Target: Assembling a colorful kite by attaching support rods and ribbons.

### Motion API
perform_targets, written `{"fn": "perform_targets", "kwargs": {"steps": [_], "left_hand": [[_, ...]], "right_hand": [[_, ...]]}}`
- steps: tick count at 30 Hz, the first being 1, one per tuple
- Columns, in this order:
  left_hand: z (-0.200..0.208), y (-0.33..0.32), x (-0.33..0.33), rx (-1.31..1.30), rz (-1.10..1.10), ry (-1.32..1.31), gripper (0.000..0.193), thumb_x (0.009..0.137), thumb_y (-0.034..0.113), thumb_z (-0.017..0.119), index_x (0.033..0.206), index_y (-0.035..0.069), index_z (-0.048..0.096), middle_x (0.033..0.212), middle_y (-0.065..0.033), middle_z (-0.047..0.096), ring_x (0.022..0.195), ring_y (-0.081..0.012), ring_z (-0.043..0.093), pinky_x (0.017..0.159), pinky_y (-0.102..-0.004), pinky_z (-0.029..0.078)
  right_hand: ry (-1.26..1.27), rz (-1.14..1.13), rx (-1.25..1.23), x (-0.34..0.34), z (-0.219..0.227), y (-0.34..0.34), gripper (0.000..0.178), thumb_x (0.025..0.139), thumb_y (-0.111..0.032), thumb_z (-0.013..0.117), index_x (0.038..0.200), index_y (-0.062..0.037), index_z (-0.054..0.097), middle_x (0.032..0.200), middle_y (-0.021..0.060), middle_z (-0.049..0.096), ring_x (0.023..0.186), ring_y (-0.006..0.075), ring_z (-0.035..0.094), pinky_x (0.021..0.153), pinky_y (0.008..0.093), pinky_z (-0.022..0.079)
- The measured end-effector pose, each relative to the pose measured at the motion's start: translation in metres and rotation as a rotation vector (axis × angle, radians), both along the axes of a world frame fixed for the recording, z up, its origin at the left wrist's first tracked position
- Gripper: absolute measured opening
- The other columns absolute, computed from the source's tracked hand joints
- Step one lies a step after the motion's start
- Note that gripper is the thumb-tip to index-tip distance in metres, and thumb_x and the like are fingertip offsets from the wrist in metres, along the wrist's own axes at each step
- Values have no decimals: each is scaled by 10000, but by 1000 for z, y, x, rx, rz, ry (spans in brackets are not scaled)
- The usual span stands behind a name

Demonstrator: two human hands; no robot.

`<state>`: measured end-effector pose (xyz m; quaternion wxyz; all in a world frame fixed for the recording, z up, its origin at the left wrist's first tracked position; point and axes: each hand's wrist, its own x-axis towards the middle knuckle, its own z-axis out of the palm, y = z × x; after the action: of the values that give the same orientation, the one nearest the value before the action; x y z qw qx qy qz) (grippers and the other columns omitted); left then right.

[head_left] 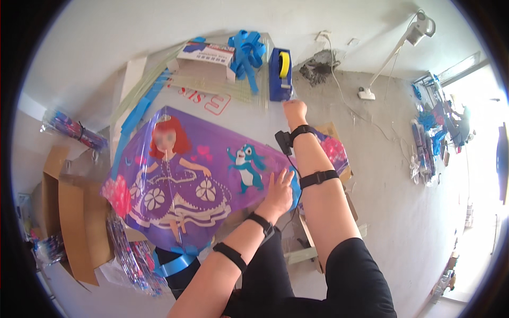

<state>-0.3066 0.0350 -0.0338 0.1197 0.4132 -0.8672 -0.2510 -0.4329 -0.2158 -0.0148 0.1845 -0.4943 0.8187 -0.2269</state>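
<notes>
A purple kite (180, 175), printed with a cartoon girl in a gown and a blue rabbit, lies spread on the white table (132, 69). My left hand (279, 192) rests flat on the kite's right corner with its fingers apart. My right hand (295, 111) reaches forward past the kite's edge and stops just below a blue tape dispenser (279, 74) holding a yellow roll. Its fingers curl away from me, so I cannot see whether they pinch anything. Black straps ring both wrists and forearms.
A bunch of blue ribbon (247, 50) and a white box (205, 53) sit beside the dispenser. Thin clear rods (159, 79) lie along the table's left. Open cardboard boxes (71, 212) and wrapped kites (132, 254) stand lower left. More kites (427, 143) lie on the floor at right.
</notes>
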Motion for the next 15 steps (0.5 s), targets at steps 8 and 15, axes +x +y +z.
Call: {"fn": "perform_targets", "kwargs": {"steps": [8, 15], "left_hand": [[-2, -2, 3, -39, -12, 54, 236, 754, 105, 516, 830, -24, 699, 1392, -121, 428, 1338, -323, 302, 1057, -576, 235], [12, -2, 5, 38, -52, -69, 275, 813, 124, 476, 910, -4, 700, 1433, -104, 373, 1365, -316, 249, 1086, -584, 154]], "right_hand": [[-821, 80, -85, -36, 14, 134, 143, 836, -69, 623, 934, 20, 679, 724, 1, 599, 617, 73, 523, 536, 213, 410], [-655, 16, 29, -28, 1, 215, 180, 831, -99, 649, 956, 24, 691, 719, 18, 627, 600, 68, 537, 550, 217, 442]]}}
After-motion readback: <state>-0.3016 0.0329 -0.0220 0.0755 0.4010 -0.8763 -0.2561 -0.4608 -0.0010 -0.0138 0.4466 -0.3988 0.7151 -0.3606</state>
